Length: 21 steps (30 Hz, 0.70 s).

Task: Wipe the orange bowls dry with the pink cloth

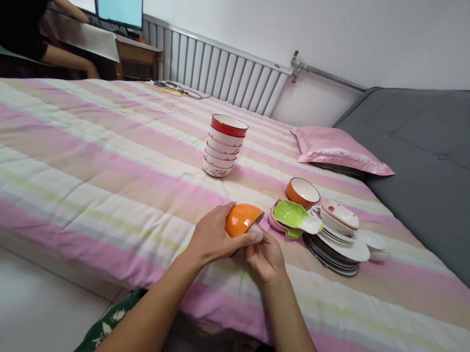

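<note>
My left hand [212, 236] grips an orange bowl [242, 218] turned on its side, held just above the striped bedspread [84, 162]. My right hand [264, 258] is under it, fingers closed on the bowl's lower rim. To the right lie a green leaf-shaped dish [293, 214] on pink dishes, a second orange bowl [302, 191] and a stack of plates [337, 249] with small white dishes on top. Farther back stands a leaning stack of red-and-white bowls [224, 145].
A pink pillow [336, 150] lies at the bed's far right beside a grey sofa [444, 170]. A radiator [220, 73] runs along the wall. Another person [35, 35] sits at a desk with a monitor [120, 4] at the top left. Cables [176, 88] lie on the bed.
</note>
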### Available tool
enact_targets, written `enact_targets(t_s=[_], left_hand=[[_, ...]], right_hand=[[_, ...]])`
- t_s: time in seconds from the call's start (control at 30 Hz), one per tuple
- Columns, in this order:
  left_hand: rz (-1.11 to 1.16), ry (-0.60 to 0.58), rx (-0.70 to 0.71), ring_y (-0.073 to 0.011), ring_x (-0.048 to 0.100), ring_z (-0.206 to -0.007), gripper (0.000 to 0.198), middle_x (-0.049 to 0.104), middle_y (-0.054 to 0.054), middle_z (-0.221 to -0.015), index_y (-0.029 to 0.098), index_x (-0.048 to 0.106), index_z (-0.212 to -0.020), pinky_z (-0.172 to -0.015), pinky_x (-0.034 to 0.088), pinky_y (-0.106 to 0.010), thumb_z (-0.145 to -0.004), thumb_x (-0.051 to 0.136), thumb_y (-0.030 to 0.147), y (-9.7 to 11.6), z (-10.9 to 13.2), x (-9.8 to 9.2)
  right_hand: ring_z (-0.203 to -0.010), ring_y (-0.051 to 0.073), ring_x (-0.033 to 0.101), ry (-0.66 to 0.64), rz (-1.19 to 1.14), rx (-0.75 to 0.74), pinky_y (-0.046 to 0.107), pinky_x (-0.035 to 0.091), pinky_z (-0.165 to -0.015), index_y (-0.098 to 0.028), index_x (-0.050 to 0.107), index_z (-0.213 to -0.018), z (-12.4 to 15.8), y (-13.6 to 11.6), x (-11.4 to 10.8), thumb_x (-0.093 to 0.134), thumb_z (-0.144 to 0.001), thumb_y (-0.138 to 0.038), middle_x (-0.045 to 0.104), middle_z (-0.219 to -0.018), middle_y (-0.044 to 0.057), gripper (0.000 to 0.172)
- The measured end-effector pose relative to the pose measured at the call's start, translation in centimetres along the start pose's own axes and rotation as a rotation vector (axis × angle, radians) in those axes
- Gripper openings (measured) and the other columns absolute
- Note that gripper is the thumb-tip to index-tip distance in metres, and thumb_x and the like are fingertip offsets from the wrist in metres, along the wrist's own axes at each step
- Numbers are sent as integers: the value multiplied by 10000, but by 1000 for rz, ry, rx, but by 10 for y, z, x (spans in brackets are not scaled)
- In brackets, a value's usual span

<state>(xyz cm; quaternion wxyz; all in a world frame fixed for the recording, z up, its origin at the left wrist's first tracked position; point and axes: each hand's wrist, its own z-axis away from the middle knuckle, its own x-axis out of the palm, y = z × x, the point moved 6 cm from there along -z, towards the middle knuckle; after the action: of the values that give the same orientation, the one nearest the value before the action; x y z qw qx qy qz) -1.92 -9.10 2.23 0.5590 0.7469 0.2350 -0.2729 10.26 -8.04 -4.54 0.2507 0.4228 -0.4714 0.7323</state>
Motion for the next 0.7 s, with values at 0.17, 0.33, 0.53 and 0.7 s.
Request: enact_targets(t_s=[0.17,0.33,0.53,0.7], left_hand=[[10,-12,-38,-322,531,-1198,844,559,-157,-1326,104,462,-1358,-1016,399,-410,-701,634,604,-3,-1,0],[63,18,-85,-316,562,-1147,723,600,-145,-1263,140,514,-1294,-957,430,-395,-746,583,608,-8,-3,-2],[158,36,-215,-290,623,-993,545,672,-97,-1076,182,584,-1149,-831,464,-360,-797,510,591,-18,-5,-6],[167,30,-384,-306,603,-1049,528,648,-128,-1147,153,541,-1196,-846,456,-375,-781,520,479,-27,-3,-6]], right_hand=[[-827,80,696,-33,-37,-12,139,585,-713,-148,574,-1115,-1,-10,-9,533,-866,-114,731,-895,17,255],[-897,84,686,-70,-59,-48,128,570,-742,-139,607,-1075,2,-21,-12,598,-809,-126,735,-947,32,266],[-861,77,684,-17,-74,-264,171,581,-728,-202,645,-1016,10,-47,-16,542,-827,-139,738,-893,-8,224],[-846,99,695,121,-32,-434,191,585,-716,-171,658,-977,12,-61,-35,515,-802,-139,744,-855,16,228]])
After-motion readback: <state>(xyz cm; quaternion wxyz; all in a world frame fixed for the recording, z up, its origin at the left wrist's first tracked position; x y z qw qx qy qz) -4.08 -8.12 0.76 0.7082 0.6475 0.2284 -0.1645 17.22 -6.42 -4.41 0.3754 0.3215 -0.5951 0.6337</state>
